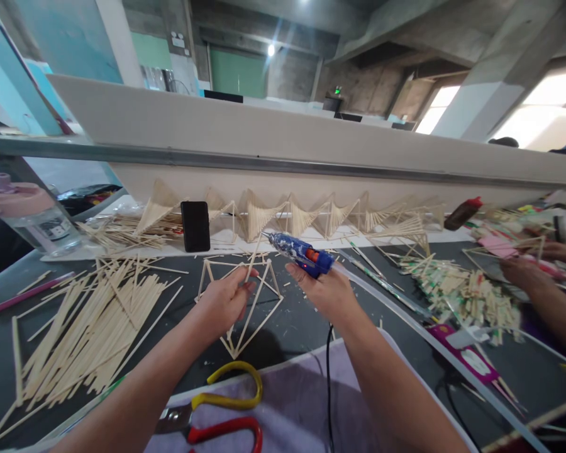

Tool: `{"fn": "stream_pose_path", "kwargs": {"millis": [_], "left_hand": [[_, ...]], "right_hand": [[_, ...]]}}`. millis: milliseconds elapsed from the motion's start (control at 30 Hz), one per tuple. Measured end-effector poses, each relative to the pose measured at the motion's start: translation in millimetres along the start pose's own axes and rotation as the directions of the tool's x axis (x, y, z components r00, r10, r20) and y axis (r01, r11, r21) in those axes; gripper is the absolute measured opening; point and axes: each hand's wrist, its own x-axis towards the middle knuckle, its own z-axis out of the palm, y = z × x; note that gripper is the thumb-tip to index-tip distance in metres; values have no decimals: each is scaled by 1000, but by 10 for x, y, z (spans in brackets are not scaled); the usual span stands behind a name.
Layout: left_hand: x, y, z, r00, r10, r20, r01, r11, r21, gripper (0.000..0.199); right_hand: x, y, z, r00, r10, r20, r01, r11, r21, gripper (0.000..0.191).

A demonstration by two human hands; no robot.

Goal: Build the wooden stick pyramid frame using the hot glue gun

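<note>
My right hand (327, 290) is wrapped round a blue glue gun (295, 250), its nozzle pointing up and to the left. Pinched in my left hand (231, 294) is a thin wooden stick (256, 253), whose upper end is close to the nozzle; whether they touch I cannot tell. Below and behind my left hand stands an open frame of wooden sticks (259, 313) on the dark table, partly hidden by that hand. Nearer to me lie scissors with one yellow and one red handle (236, 399), on a purple cloth (292, 390).
Loose sticks (94, 327) lie in a pile at left, near a water bottle (38, 217). A phone (195, 226) leans upright at the back beside a row of stick structures (306, 217). Short stick pieces (476, 299) are heaped at right, near another person's hand (528, 274).
</note>
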Motion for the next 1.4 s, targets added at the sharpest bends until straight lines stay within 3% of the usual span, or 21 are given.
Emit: {"fn": "stream_pose_path", "kwargs": {"millis": [167,367,633,933,1200,1400], "left_hand": [[6,-30,2,1000,21,-3,-21,1000,19,28],[27,-120,32,1000,-7,-2,7,999,-46,29],[23,-40,20,953,-121,278,227,892,-390,41],[-36,59,-63,932,-43,360,226,846,-483,40],[-28,62,-121,957,-46,287,210,792,-573,42],[40,-9,-317,996,-93,4,69,698,-713,39]], "right_hand": [[-11,-17,24,1000,2,-2,-2,999,-47,38],[-8,-40,-11,1000,2,6,-3,999,42,32],[23,-34,-15,999,23,-36,-19,994,106,26],[30,-30,-11,1000,22,10,-23,994,105,29],[29,11,-52,992,84,94,-104,965,240,31],[-110,-158,-44,960,5,279,-105,933,344,27]]}}
